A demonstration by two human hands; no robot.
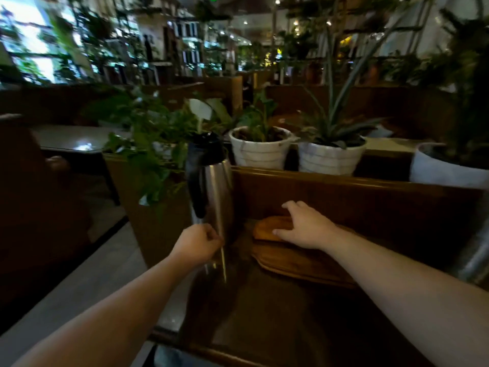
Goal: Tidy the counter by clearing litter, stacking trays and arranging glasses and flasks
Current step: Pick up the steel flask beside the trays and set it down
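Observation:
A tall steel flask [211, 186] with a black lid and black handle stands upright at the left end of the dark counter [277, 313]. My left hand [197, 245] is curled against its lower body, fingers closed; whether it grips the flask or only touches it is unclear. Stacked wooden trays [291, 263] lie to the right of the flask, a smaller one [267, 229] on top. My right hand [304, 226] rests on the small top tray, fingers spread over its far edge and thumb at its near edge.
A raised wooden ledge [344, 184] runs behind the counter. White plant pots [260, 151] [329, 157] [447, 170] stand on it. Leafy plants [153, 144] crowd the flask's left. A metal object [476, 255] shows at the right edge. Floor and tables lie to the left.

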